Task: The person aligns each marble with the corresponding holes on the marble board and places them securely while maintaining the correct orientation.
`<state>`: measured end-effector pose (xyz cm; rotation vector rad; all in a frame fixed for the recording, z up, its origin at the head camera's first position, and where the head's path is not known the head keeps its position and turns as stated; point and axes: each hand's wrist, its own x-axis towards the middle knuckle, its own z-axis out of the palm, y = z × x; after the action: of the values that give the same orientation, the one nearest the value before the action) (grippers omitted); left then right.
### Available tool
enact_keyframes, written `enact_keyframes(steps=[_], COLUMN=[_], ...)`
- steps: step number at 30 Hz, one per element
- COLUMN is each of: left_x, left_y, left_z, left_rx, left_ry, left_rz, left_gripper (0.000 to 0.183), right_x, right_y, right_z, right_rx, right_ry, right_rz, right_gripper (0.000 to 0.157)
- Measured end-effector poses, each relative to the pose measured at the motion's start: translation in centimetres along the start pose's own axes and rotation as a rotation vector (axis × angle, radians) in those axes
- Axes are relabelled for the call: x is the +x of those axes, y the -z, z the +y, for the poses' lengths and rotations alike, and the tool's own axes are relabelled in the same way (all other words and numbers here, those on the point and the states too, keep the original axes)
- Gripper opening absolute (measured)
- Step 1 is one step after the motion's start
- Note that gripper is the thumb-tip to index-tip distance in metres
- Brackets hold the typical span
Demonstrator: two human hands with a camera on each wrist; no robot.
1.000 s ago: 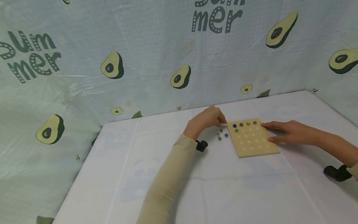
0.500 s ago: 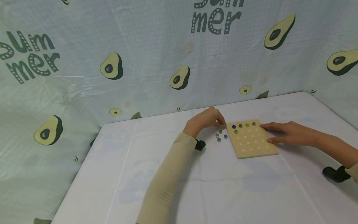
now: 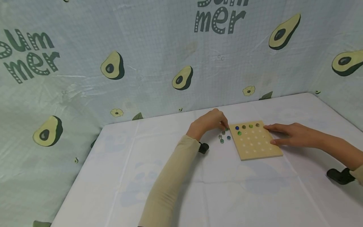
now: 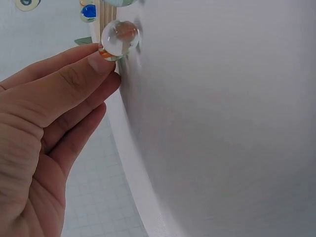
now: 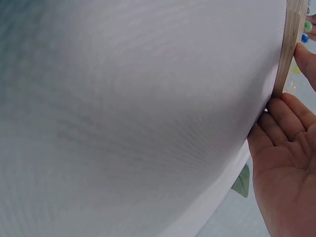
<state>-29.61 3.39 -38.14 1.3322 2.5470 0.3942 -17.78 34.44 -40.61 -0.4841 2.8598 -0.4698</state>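
My left hand (image 3: pixel 208 121) is just beyond the board's left edge, among loose glass marbles. In the left wrist view its thumb and fingers pinch a marble (image 4: pixel 109 55) with orange streaks; a clear marble (image 4: pixel 120 35) lies right against it, partly covering it. The light wooden board (image 3: pixel 259 148) has rows of shallow round hollows. Several marbles sit in its far row, among them a blue marble (image 3: pixel 237 128), and a green marble (image 3: pixel 239 133) is in the second row. With fingers spread, my right hand (image 3: pixel 297 135) touches the board's right edge.
Several loose marbles, including a bluish marble (image 3: pixel 228 137), lie left of the board. A white cloth covers the table (image 3: pixel 198 195). Behind it hangs a pale curtain (image 3: pixel 147 56) printed with avocados. Black wrist mounts are on both arms.
My left fingertips have shifted very slightly and now cover more of the marble nearest the board. The board, its marbles and my right hand stay as they were; the head view sways slightly.
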Motion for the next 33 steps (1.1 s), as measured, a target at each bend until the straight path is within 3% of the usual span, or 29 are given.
enact_keyframes(steps=[19,33], left_x=[-1.4,-2.9], left_y=[0.2,0.4], left_z=[0.0,0.8], left_rx=[-0.011,-0.006], left_ry=[0.025,0.030], left_rz=[0.124,0.152], left_gripper=[0.018,0.018], right_x=[-0.1,-0.2], right_y=[0.2,0.1], right_z=[0.0,-0.2], right_rx=[-0.026,-0.020], right_ry=[0.010,-0.010], right_rz=[0.004,-0.002], right_gripper=[0.076,0.078])
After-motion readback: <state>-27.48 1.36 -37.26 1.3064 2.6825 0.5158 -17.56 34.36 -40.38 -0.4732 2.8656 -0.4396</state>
